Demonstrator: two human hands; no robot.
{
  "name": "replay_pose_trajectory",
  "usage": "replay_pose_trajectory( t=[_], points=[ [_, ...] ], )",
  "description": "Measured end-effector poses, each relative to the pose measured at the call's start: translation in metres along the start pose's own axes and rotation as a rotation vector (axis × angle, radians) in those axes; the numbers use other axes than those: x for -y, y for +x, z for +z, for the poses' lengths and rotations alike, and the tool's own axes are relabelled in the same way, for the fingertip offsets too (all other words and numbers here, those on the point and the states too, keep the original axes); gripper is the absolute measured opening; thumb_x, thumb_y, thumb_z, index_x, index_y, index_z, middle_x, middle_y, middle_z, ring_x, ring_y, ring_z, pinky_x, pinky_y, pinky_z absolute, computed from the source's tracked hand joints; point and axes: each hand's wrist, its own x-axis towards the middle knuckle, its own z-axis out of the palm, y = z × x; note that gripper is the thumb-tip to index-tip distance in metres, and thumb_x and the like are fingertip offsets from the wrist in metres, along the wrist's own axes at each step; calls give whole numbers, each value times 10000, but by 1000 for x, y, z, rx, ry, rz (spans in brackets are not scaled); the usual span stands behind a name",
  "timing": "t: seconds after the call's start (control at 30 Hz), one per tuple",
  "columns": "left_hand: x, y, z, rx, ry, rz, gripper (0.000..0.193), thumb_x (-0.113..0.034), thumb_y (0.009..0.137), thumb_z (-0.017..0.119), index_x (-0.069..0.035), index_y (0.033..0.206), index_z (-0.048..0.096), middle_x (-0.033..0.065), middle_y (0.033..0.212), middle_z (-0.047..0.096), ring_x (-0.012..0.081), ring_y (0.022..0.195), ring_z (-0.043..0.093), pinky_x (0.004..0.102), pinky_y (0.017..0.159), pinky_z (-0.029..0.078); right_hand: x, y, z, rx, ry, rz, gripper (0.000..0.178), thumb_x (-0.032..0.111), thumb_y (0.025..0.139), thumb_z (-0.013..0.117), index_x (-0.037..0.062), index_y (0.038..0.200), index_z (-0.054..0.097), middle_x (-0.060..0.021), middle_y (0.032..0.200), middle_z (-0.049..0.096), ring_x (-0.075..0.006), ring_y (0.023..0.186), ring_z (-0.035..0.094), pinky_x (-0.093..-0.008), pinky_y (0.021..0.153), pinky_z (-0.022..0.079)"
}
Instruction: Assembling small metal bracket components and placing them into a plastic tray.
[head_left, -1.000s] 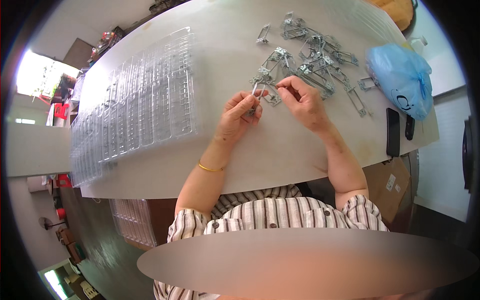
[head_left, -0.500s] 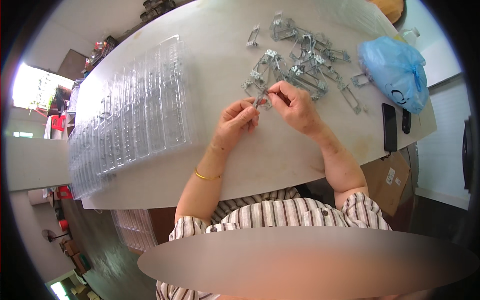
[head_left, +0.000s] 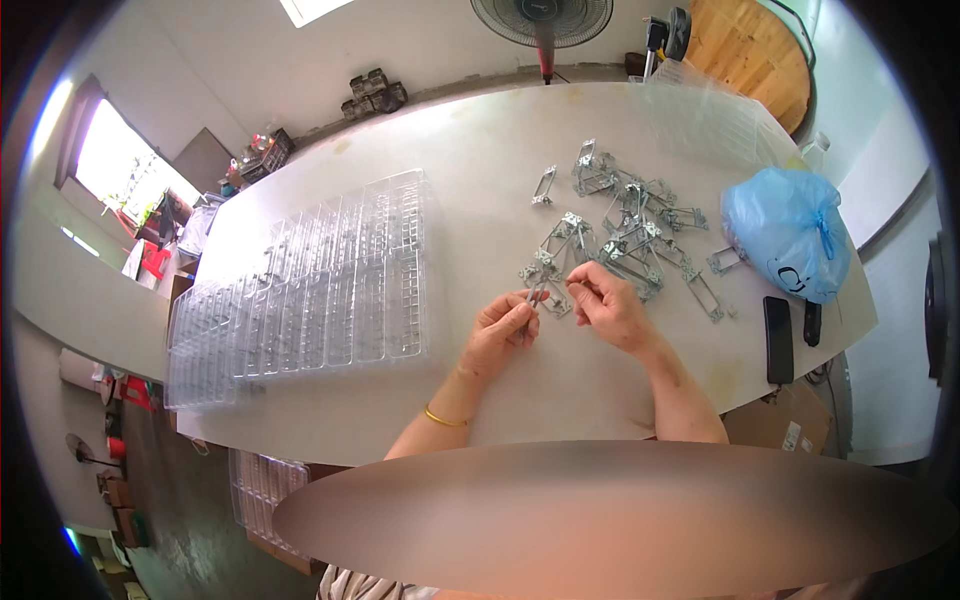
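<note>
My left hand [head_left: 500,332], closed in a pinch, holds a small metal bracket [head_left: 534,299] upright between thumb and fingers. Just to its right is my right hand [head_left: 612,310], its thumb and fingertips drawn together. Whatever they pinch, if anything, is too small to make out. A narrow gap separates the right fingertips from the held bracket. Right beyond both hands lies a loose pile of thin grey metal frames [head_left: 630,240] with small plates at their ends. One metal frame [head_left: 544,186] lies apart at the pile's far left.
Stacked clear plastic trays [head_left: 330,290] cover the table's left side. A tied blue plastic bag [head_left: 785,235] sits at the right, with a black phone [head_left: 778,340] and a small black object [head_left: 812,324] near it. Clear plastic sheeting [head_left: 715,125] lies at the far right. A fan [head_left: 545,20] stands beyond the table.
The view has tilted up, so the table sits lower in the picture and the fan shows. My right fingertips have come away from the bracket, which my left hand still holds.
</note>
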Motion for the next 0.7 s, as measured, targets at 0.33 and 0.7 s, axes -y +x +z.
replay_pose_trajectory(
  t=[0.33, 0.7],
  points=[
    [8, 4, -5, 104, 326, 3, 240, -233, 1002, 638, -19, 1108, 663, 10, 789, 628, 69, 705, 572, 223, 638, 487, -2, 4, 13, 25, 391, -134, 54, 98, 1044, 533, 68, 1081, 559, -46, 1010, 685, -109, 772, 669, -258, 676, 546],
    [-16, -5, 33, -159, 366, -8, 254, -225, 1031, 585, 12, 1116, 553, 104, 938, 654, 152, 814, 680, 320, 757, 603, -3, 5, 12, -101, 530, -179, 67, 78, 1039, 527, 23, 1070, 550, -83, 994, 689, -122, 773, 659, -279, 685, 569]
  ],
)
